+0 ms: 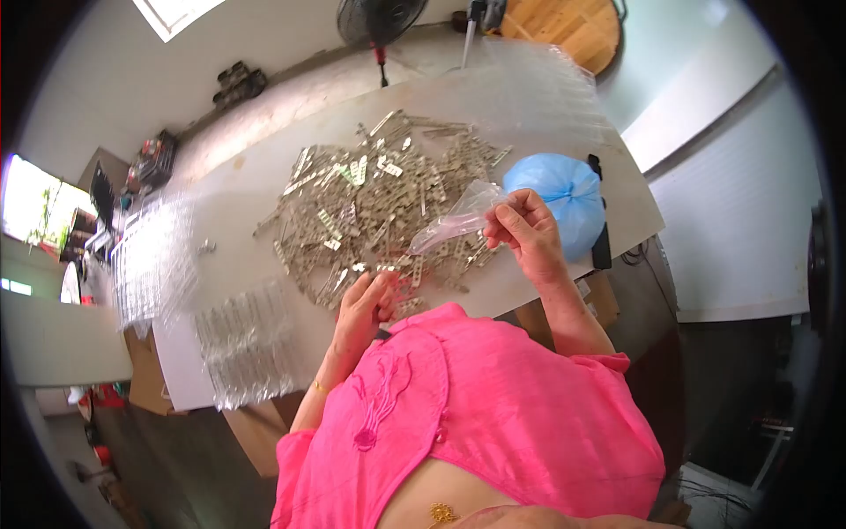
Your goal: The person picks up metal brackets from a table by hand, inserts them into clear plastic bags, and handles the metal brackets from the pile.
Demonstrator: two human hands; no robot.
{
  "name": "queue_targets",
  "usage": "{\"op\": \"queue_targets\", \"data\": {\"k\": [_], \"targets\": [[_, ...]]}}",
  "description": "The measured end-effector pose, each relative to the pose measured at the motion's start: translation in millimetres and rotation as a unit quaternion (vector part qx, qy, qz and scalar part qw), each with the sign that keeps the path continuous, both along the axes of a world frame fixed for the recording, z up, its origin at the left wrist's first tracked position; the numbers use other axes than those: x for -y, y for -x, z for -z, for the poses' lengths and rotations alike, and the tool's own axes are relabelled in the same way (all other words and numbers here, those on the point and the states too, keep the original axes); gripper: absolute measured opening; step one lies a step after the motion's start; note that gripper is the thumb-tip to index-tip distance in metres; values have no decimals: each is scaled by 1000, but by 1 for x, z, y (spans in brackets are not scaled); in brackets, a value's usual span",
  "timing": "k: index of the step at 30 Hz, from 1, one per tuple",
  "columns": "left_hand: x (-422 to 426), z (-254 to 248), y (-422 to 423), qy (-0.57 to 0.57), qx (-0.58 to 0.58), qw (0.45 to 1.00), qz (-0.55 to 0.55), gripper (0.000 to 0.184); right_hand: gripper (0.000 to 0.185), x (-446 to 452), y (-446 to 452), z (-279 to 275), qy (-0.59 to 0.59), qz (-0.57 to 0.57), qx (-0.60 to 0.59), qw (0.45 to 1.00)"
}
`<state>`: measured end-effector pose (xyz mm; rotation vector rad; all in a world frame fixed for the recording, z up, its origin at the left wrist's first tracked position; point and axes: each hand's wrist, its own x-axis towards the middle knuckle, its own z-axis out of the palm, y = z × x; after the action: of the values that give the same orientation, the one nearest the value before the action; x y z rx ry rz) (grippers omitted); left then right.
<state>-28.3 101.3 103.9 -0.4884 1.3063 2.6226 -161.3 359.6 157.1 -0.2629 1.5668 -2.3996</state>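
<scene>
Right hand (pixel 527 231) pinches plastic bag (pixel 454 222), likely so it clears metal strips (pixel 374 198); left hand (pixel 361 304) curled near tabletop (pixel 233 189) front edge, grip unclear.

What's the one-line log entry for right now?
right hand: pinching clear plastic bag over metal strip pile | left hand: at pile's near edge, grip unclear | blue bag: on table, right of pile

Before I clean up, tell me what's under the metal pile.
The pile rests on the table, which shows around its edge; anything else beneath is covered and cannot be seen.
</scene>
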Motion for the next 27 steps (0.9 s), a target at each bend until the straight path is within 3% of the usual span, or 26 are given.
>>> {"op": "queue_targets", "data": {"k": [4,7,10,12,16,18,27], "targets": [[23,5,-7,-45,-18,998,35,26,9,47,-28,7,13,-53,16,998],[32,9,-12,27,-28,999,38,20,9,64,-44,10,11,-67,1,998],[44,16,-17,4,-33,999,22,16,9,74,-51,9,7,-83,3,997],[50,14,-19,13,-33,999,19,14,9,75,-53,5,7,-103,72,992],[50,12,-21,4,-33,999,8,16,11,75,-51,18,-27,-19,-6,999],[49,10,-22,17,-28,999,-4,17,11,76,-49,21,-52,78,-15,995],[18,12,-18,-5,-32,999,-30,18,14,59,-32,27,-38,74,2,997]]}}
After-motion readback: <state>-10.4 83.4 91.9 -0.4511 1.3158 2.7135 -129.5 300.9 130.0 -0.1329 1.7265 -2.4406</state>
